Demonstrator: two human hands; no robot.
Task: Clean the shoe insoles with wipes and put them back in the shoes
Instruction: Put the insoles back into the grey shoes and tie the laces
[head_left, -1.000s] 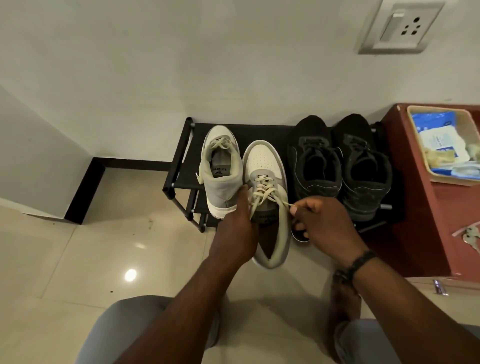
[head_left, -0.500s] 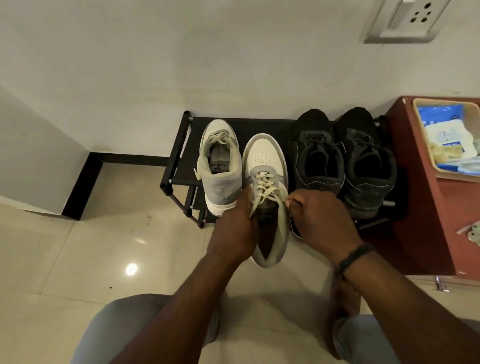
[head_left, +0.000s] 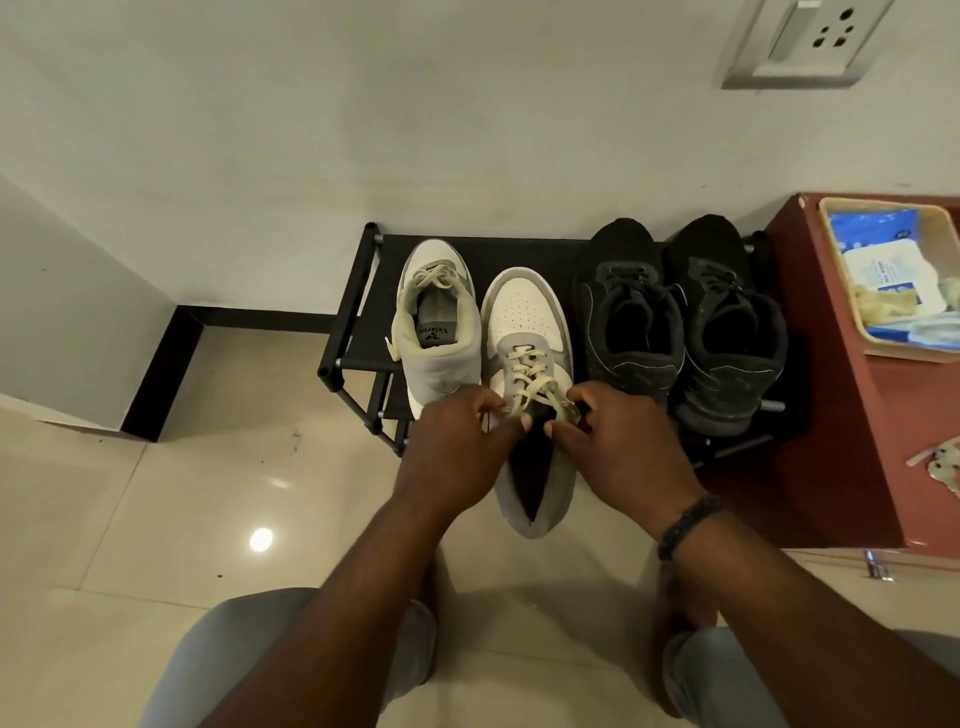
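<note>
A white and grey sneaker (head_left: 527, 322) hangs half off the front of the black shoe rack (head_left: 358, 291), heel toward me. My left hand (head_left: 457, 447) grips its left side and pinches the cream laces (head_left: 535, 389). My right hand (head_left: 618, 447) pinches the laces on the right side of the tongue. Its mate, a grey sneaker (head_left: 439, 332), stands on the rack to the left with a grey insole visible inside. A blue pack of wipes (head_left: 878, 265) lies in a beige tray (head_left: 841, 291) at the right.
Two black sneakers (head_left: 685, 322) stand on the rack to the right. A red-brown cabinet (head_left: 831, 415) holds the tray and some keys (head_left: 945, 467). A white wall with a socket plate (head_left: 800, 47) rises behind; glossy tiled floor (head_left: 156, 519) lies to the left.
My right hand has moved left from the pulled lace end to the shoe's tongue. My left hand has shifted up onto the laces. The shoe stays in place.
</note>
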